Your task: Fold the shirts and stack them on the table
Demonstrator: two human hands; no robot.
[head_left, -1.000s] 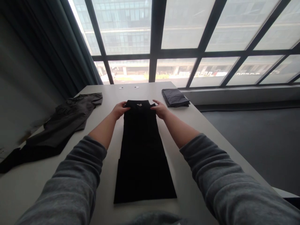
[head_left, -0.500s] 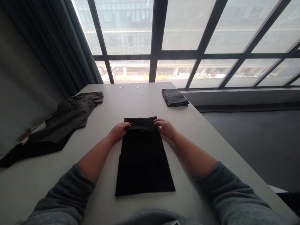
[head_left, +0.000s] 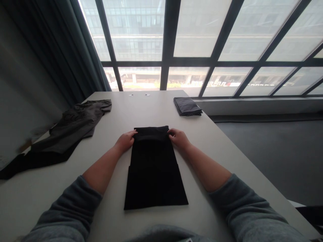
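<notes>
A black folded garment (head_left: 154, 178) lies flat on the white table in front of me, in a long panel that widens towards me. Its far end is turned over into a short flap across the top. My left hand (head_left: 126, 139) pinches the left edge of that flap between thumb and fingers. At the opposite side, my right hand (head_left: 178, 137) has its fingers closed on the flap's right edge. Whether the garment is a shirt or something else, I cannot tell.
Dark grey clothes (head_left: 75, 124) are spread along the left side of the table (head_left: 141, 107), with a black piece under them. A folded grey stack with a striped edge (head_left: 188, 106) sits at the far right. Windows (head_left: 194, 30) and a dark curtain (head_left: 63, 43) stand beyond.
The flap at the far end lies flatter and smoother. My hands have shifted slightly outward to its side edges.
</notes>
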